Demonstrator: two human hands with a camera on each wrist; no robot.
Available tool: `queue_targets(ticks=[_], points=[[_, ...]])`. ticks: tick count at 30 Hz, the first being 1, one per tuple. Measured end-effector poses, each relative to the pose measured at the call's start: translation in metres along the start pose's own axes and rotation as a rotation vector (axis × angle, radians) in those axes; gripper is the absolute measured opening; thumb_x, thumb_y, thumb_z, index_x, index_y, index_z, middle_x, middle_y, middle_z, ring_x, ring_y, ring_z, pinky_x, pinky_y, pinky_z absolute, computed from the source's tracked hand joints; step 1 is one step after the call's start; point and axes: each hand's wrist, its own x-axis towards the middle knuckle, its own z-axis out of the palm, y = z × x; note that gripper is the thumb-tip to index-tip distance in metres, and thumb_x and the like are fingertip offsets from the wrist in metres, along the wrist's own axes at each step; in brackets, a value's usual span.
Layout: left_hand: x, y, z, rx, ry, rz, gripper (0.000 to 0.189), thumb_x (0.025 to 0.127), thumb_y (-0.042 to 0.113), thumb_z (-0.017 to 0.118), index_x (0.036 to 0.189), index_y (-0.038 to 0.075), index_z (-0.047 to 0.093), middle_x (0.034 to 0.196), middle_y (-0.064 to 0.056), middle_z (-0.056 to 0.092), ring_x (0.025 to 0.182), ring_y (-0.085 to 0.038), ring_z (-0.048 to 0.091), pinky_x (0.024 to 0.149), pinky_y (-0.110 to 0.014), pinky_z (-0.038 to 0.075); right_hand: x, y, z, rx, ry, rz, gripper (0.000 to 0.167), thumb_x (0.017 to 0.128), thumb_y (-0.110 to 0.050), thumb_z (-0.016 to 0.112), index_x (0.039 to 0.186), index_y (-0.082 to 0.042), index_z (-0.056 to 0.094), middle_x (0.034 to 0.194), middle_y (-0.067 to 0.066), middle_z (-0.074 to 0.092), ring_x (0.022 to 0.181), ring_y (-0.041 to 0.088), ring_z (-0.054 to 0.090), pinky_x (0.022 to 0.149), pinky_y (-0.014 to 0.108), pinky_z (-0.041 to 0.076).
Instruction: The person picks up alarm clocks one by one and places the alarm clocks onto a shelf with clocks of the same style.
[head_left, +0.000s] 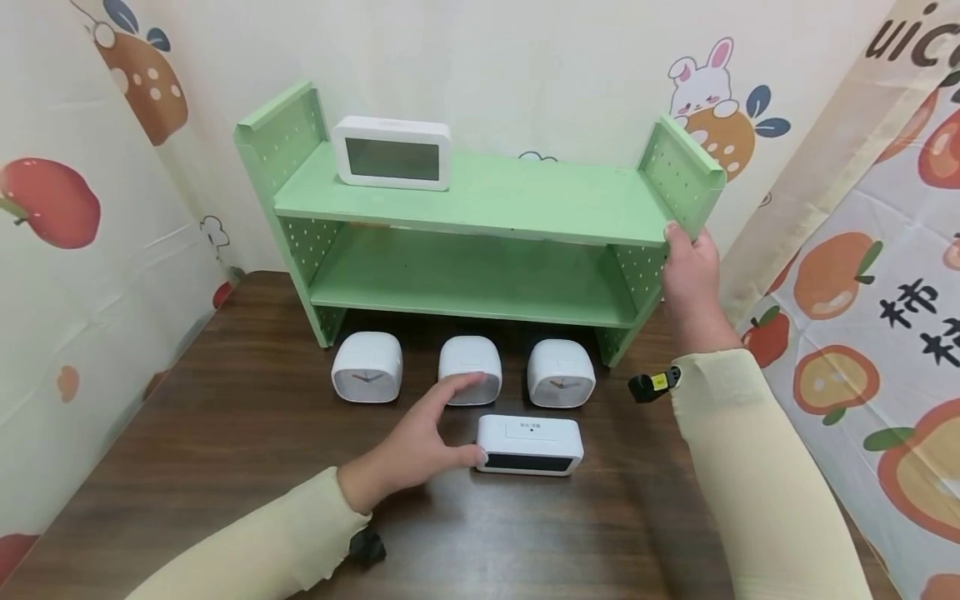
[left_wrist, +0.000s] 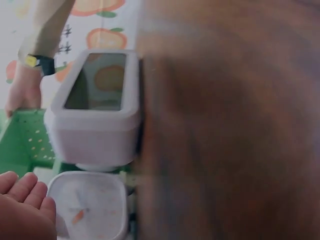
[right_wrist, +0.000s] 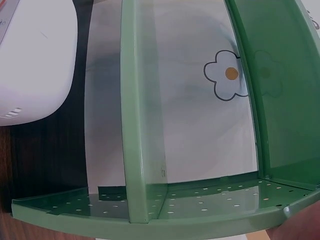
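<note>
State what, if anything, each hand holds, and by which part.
The right hand grips the green shelf by its right side panel at the front, near the upper board. The left hand holds nothing.

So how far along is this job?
One dark-screened device sits on the upper tier of the green shelf, apparently done. Underway: the right hand grips the shelf; the left hand is open beside a second device. Likely left: that and three small clocks.

Three small clocks (head_left: 469,354) obstruct the foot of the shelf (head_left: 555,196); free room lies right of the upper clock (head_left: 393,158).
</note>
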Motion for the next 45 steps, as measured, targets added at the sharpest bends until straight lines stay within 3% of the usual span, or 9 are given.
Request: queue_targets(ticks=[12, 19, 26, 30, 38, 45], points=[[0.009, -0.005, 0.017, -0.005, -0.106, -0.131, 0.086, 0.083, 0.027, 0.089, 0.155, 0.018, 0.043, 0.153, 0.009, 0.049, 0.145, -0.013, 0.037, 0.12, -0.049, 0.026, 0.002, 0.004, -0.003, 0.021, -0.025, -0.032, 0.049, 0.11, -0.035, 0.043, 0.156, -0.018, 0.043, 0.149, 0.006, 0.052, 0.132, 0.017, 0.05, 0.117, 0.043, 0.034], [0.014, -0.015, 0.024, -0.037, -0.142, -0.151, 0.092, 0.08, 0.027, 0.092, 0.155, 0.012, 0.041, 0.152, 0.005, 0.05, 0.14, -0.017, 0.043, 0.117, -0.048, 0.03, 0.002, 0.004, -0.002, 0.021, -0.019, -0.039, 0.05, 0.11, -0.035, 0.042, 0.156, -0.016, 0.042, 0.147, 0.007, 0.052, 0.13, 0.017, 0.05, 0.116, 0.044, 0.034], [0.019, -0.018, 0.031, -0.072, -0.15, -0.131, 0.09, 0.079, 0.021, 0.092, 0.153, 0.009, 0.041, 0.15, 0.0, 0.052, 0.134, -0.018, 0.048, 0.114, -0.047, 0.034, 0.002, 0.004, -0.002, 0.012, -0.02, -0.05, 0.05, 0.11, -0.036, 0.041, 0.156, -0.016, 0.041, 0.149, 0.007, 0.05, 0.134, 0.018, 0.047, 0.118, 0.044, 0.033], [0.021, -0.02, 0.036, -0.071, -0.156, -0.159, 0.086, 0.077, 0.021, 0.093, 0.149, 0.015, 0.045, 0.143, 0.006, 0.054, 0.127, -0.015, 0.052, 0.111, -0.042, 0.038, 0.001, 0.005, -0.001, 0.012, -0.012, -0.059, 0.049, 0.11, -0.035, 0.042, 0.155, -0.015, 0.043, 0.147, 0.007, 0.051, 0.132, 0.017, 0.048, 0.117, 0.044, 0.033], [0.023, -0.027, 0.045, -0.107, -0.13, -0.219, 0.073, 0.076, 0.02, 0.093, 0.137, 0.022, 0.053, 0.128, 0.004, 0.06, 0.112, -0.018, 0.058, 0.099, -0.042, 0.044, 0.001, 0.004, 0.0, 0.024, -0.008, -0.063, 0.049, 0.11, -0.034, 0.042, 0.155, -0.015, 0.044, 0.147, 0.008, 0.051, 0.13, 0.016, 0.049, 0.116, 0.044, 0.033], [0.026, -0.028, 0.045, -0.112, -0.138, -0.281, 0.062, 0.08, 0.02, 0.09, 0.132, 0.017, 0.056, 0.123, 0.003, 0.065, 0.109, -0.017, 0.061, 0.097, -0.043, 0.047, 0.0, 0.004, 0.0, 0.034, -0.012, -0.064, 0.048, 0.11, -0.034, 0.042, 0.155, -0.015, 0.044, 0.147, 0.007, 0.052, 0.13, 0.016, 0.05, 0.117, 0.045, 0.033]])
